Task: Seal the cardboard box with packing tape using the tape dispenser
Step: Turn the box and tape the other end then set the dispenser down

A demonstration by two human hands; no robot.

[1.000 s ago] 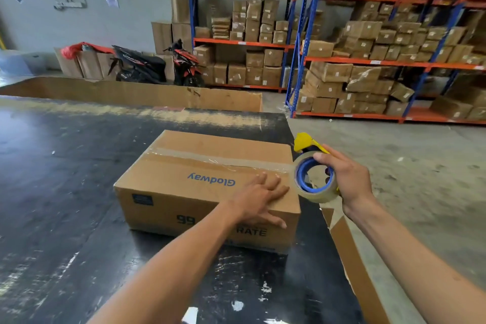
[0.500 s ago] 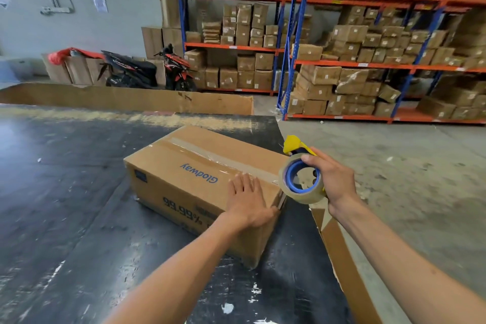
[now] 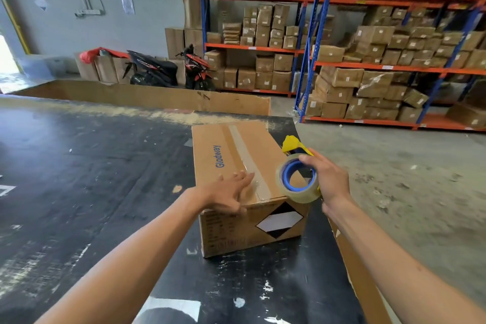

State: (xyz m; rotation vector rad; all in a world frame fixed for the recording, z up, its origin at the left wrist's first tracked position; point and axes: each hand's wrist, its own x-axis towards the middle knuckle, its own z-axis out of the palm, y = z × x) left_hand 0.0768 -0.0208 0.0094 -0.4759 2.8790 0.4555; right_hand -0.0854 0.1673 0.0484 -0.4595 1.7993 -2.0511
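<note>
A brown cardboard box (image 3: 231,155) printed "Glodway" stands on the black table (image 3: 92,166), short end with a diamond label towards me. A strip of clear tape (image 3: 247,160) runs lengthwise along its top seam. My left hand (image 3: 228,194) lies flat on the near top edge of the box, fingers spread, holding nothing. My right hand (image 3: 328,179) grips the tape dispenser (image 3: 297,179), a yellow frame with a clear roll on a blue core, held above the box's near right corner.
A low cardboard wall (image 3: 147,96) borders the table's far edge and a cardboard strip (image 3: 355,265) runs along its right edge. Beyond are a concrete floor, blue-and-orange racks (image 3: 389,68) full of boxes, and a parked motorbike (image 3: 168,71).
The box has been turned under my left hand from broadside to end-on, so the taped seam now runs away from me. My right hand kept the dispenser beside the box's right corner.
</note>
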